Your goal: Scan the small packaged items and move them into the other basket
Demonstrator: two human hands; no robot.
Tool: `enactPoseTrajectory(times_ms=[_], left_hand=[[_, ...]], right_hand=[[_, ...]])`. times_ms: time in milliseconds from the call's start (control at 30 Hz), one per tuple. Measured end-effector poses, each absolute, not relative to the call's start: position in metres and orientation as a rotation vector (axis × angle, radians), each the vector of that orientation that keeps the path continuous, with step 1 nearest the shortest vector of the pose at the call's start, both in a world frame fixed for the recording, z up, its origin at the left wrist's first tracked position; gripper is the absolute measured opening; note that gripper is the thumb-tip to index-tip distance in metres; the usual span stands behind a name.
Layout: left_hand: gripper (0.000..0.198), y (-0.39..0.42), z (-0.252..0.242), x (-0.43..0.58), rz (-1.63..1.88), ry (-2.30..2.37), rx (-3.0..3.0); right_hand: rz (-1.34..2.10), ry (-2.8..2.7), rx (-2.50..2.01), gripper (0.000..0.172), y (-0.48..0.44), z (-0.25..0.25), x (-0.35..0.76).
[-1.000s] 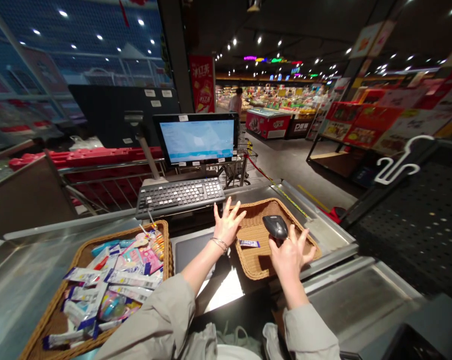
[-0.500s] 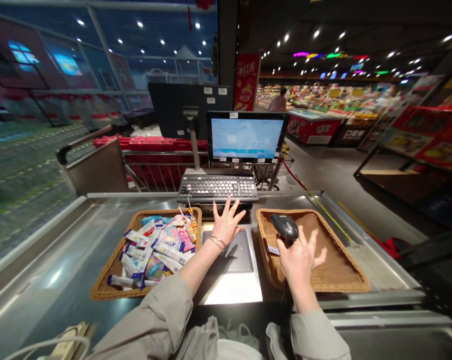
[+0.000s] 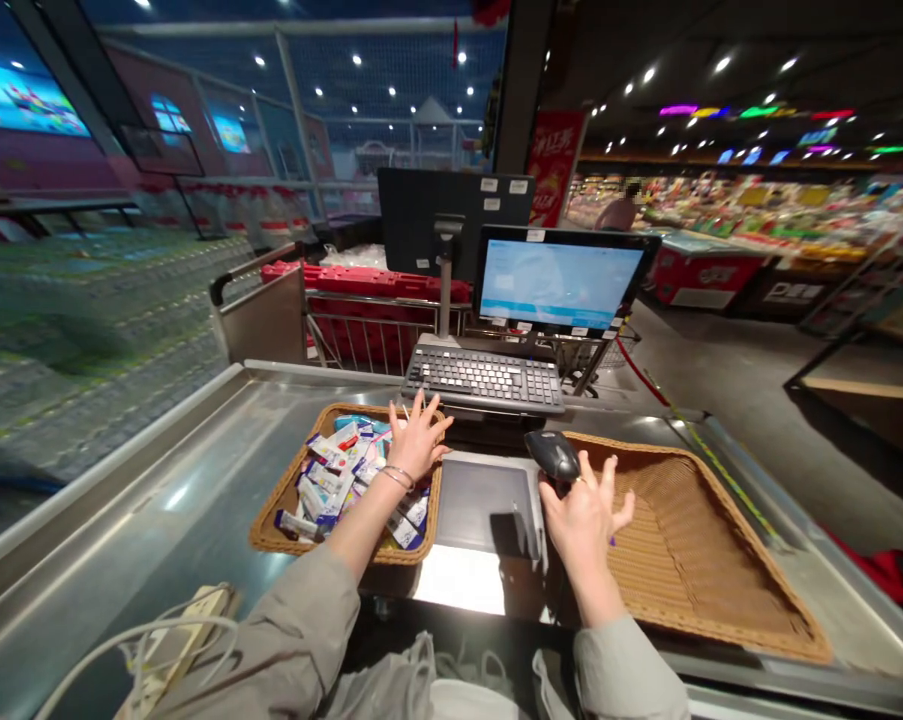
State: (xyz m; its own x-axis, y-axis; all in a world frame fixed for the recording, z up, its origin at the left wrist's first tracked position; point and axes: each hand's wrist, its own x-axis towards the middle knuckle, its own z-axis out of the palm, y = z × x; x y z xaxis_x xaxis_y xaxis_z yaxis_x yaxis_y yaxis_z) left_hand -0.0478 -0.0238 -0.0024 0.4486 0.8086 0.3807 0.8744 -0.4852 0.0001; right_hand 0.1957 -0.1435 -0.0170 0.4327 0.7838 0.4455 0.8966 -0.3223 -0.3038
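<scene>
My left hand [image 3: 415, 440] hovers at the right side of the left wicker basket [image 3: 267, 520], its fingers spread and nothing in them. Small wrapped packets [image 3: 338, 480] in white and blue fill that basket, some covered by my hand and forearm. In my right hand [image 3: 582, 515] is a black barcode scanner [image 3: 552, 455], held at the left edge of the right wicker basket [image 3: 691, 530]. The scanner's head points left, and its handle is mostly behind my fingers. A bit of purple shows beside my right hand, too small to make out.
A dark flat pad [image 3: 485, 505] lies between the baskets. Behind it stand a black keyboard [image 3: 488, 378] and a lit monitor [image 3: 560, 280]. A power strip [image 3: 185, 640] with white cables lies at the lower left of the metal counter [image 3: 158, 510].
My left hand has moved left, from above the pad to the packet basket. The scanner in my right hand has shifted left to the right basket's edge. The view has turned left.
</scene>
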Motion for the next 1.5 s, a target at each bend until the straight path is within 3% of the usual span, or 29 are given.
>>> enactPoseTrajectory(times_ms=[267,700,1500], left_hand=[[0.042,-0.025,-0.012,-0.097,-0.426,-1.572,-2.501],[0.022,-0.004,-0.018,-0.108,-0.205,-1.329,-2.736],[0.028,0.019,-0.016,-0.104,0.0,-1.337,-2.813]], right_hand=[[-0.27,-1.551,-2.136,0.038,-0.136,-0.024,0.165],[-0.219,-1.636,-2.105,0.035,-0.135,-0.026,0.145],[-0.205,-1.59,-2.116,0.032,-0.137,-0.032,0.148]])
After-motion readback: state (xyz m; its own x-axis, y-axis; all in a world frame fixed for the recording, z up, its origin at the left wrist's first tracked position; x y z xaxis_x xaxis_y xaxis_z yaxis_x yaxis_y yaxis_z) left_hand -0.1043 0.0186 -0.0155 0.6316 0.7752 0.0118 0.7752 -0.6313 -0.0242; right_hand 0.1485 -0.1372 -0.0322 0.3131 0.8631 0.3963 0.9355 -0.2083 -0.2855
